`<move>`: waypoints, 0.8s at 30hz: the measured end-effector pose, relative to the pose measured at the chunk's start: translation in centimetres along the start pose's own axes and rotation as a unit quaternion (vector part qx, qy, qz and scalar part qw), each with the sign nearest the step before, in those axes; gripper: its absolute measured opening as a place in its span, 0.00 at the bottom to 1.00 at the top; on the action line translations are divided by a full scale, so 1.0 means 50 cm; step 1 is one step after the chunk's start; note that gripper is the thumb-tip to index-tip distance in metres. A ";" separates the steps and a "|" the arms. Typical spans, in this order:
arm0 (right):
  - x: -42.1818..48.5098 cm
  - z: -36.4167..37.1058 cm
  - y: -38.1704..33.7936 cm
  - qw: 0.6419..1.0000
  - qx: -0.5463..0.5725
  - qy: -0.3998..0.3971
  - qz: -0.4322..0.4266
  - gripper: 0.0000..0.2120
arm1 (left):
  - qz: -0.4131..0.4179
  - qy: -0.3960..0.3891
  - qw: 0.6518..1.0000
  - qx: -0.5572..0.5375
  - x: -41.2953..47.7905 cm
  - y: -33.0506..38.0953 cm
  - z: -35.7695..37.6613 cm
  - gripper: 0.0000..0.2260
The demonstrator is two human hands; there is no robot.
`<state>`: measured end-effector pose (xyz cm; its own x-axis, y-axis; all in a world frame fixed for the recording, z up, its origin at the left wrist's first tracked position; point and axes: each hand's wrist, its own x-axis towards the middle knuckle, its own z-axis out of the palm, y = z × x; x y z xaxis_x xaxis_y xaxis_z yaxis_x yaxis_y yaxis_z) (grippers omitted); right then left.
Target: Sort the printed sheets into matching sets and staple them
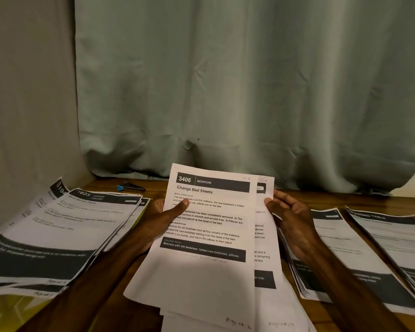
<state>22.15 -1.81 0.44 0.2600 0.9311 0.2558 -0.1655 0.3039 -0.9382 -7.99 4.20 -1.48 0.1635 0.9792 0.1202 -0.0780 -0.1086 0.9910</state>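
A: How are the hands gripping?
B: The left hand [162,220] is pinching the held sheets [209,236], thumb pressing on the "Change Bed Sheets" page. The right hand [291,220] is curling round their right edge.
A: And around them?
B: They are tilting above the table [321,200], between the left stack [65,231] and the two right stacks [343,255]. A small black-and-blue tool [130,186] is lying near the curtain [225,92].

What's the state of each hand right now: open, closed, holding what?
Left hand: closed, thumb pinching the 3406 sheet at its left edge.
Right hand: closed, gripping the right edge of the rear sheet.
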 end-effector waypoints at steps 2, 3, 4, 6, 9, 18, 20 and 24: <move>0.000 -0.001 0.003 1.000 -0.020 -0.003 0.000 0.16 | 0.001 0.015 1.000 0.003 0.001 0.002 -0.001 0.32; -0.001 0.001 0.004 0.999 -0.033 -0.008 -0.001 0.16 | 0.002 0.020 1.000 -0.001 0.001 0.003 -0.002 0.32; -0.004 0.005 0.005 0.999 -0.049 -0.014 -0.006 0.16 | 0.002 0.022 1.000 -0.008 0.000 0.006 -0.003 0.32; -0.009 0.014 0.012 0.995 -0.088 -0.032 -0.034 0.16 | -0.004 0.014 1.000 -0.021 -0.004 0.011 -0.004 0.33; -0.017 0.034 0.021 0.987 -0.120 -0.076 -0.080 0.18 | -0.046 -0.010 0.999 -0.015 -0.015 0.020 0.003 0.20; 0.008 -0.027 0.003 0.975 -0.203 -0.006 -0.086 0.06 | -0.056 0.108 0.991 -0.051 -0.008 0.046 -0.054 0.14; 0.016 -0.046 0.016 0.932 -0.344 -0.003 -0.115 0.06 | -0.051 0.109 0.990 -0.067 -0.002 0.038 -0.065 0.15; 0.010 -0.028 0.029 0.844 -0.532 -0.049 -0.050 0.08 | -0.050 0.084 0.992 -0.083 0.002 0.028 -0.071 0.23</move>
<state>23.39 -1.18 -1.13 0.1341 0.9392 0.3160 0.8136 0.0777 -0.5762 -11.58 4.77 -0.28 0.0132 0.9999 -0.0033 -0.2333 0.0063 0.9724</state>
